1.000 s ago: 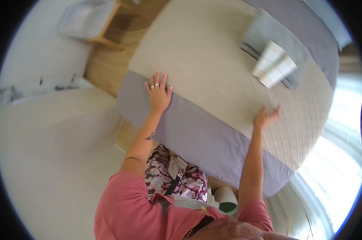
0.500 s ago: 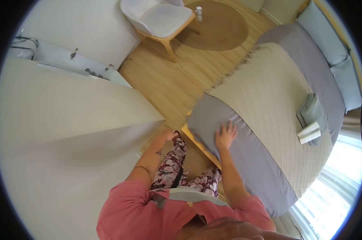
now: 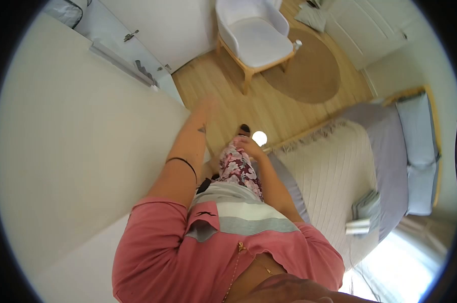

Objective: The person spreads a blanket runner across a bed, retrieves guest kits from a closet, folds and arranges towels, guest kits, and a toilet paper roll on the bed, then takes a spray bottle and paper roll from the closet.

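Note:
My left hand (image 3: 206, 105) is smeared by motion, so its fingers do not show clearly. It reaches forward beside the front edge of the white cabinet (image 3: 137, 108), over the wood floor. My right hand (image 3: 247, 146) hangs in front of my flowered trousers (image 3: 234, 166), fingers loosely stretched out and holding nothing that I can see. Just beyond it is a bright round white spot (image 3: 259, 138) near the bed's corner; whether it is an object or glare I cannot tell. The bed's beige blanket (image 3: 329, 161) lies to the right.
A white chair (image 3: 258, 43) stands ahead beside a round brown rug (image 3: 309, 70). Folded towels (image 3: 367, 207) and pale rolls or strips (image 3: 358, 226) lie on the bed, with pillows (image 3: 416, 131) at its head. Dark small items (image 3: 145, 72) sit inside the cabinet.
My right hand has come off the grey bed cover to the front of my trousers. My left hand has moved forward along the cabinet. The view has shifted towards the chair.

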The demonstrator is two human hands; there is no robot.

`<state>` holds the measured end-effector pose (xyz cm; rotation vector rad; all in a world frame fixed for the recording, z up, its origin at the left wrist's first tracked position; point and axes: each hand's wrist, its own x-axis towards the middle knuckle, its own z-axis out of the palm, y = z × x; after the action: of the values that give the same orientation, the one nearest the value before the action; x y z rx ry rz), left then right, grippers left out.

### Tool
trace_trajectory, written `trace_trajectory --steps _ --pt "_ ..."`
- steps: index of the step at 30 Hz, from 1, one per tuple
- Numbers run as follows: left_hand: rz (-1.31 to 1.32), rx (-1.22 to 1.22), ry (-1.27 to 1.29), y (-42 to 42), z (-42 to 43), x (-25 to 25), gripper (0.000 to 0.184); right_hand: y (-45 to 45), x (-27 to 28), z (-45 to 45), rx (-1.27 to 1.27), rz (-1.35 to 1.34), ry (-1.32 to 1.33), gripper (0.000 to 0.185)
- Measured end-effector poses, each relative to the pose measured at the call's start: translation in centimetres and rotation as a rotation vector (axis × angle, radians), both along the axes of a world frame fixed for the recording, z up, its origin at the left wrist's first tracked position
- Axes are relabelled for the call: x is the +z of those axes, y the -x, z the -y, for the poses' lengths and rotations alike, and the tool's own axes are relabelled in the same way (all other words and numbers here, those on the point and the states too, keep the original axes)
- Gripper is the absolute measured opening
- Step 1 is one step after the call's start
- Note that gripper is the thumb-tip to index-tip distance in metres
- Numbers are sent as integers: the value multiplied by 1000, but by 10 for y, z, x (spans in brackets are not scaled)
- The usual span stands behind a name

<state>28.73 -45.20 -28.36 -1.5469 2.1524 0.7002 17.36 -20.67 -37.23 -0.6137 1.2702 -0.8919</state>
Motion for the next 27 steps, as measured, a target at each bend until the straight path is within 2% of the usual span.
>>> trace_trajectory --steps 2,3,4,5,6,8,10,12,13,15,17,18,20,21,22,24,27 --pt "-6 101 130 18 62 46 42 41 26 23 -112 110 -82 24" --pt "-65 153 213 22 88 60 41 68 32 36 -46 3 -143 27" --pt "-212 206 347 20 108 61 40 100 6 47 -21 -28 -115 26" --pt "-360 238 480 18 127 62 40 132 4 65 -4 -97 -177 25" --pt "-633 253 733 14 147 64 40 161 3 86 7 -159 -244 25" --pt "-821 244 909 8 135 115 46 216 23 134 34 -254 -251 24" --pt "-778 213 1067 5 111 163 45 254 48 197 0 -310 -224 22" --pt "-735 373 1166 -22 82 175 46 262 64 265 29 -346 -151 22" --pt "-797 472 1264 -31 80 170 45 263 70 303 26 -360 -112 22" --pt "-817 561 1311 -47 97 173 44 236 79 393 108 -326 7 22" --pt "-774 535 1111 -60 119 163 46 204 76 482 255 -295 157 22" --pt "-742 540 1074 -55 139 162 48 175 110 516 345 -334 198 22" --pt "-826 638 1112 -62 202 145 49 111 120 583 380 -119 292 23" --pt "-783 737 1145 -66 235 143 49 81 122 614 502 -136 373 24" --pt "-736 835 1177 -75 271 144 49 50 125 644 624 -150 455 26" --pt "-976 1020 1243 -107 343 137 48 -5 162 678 806 -115 494 28" --pt "-964 1037 1286 -169 431 128 46 -65 197 721 995 -152 564 30"
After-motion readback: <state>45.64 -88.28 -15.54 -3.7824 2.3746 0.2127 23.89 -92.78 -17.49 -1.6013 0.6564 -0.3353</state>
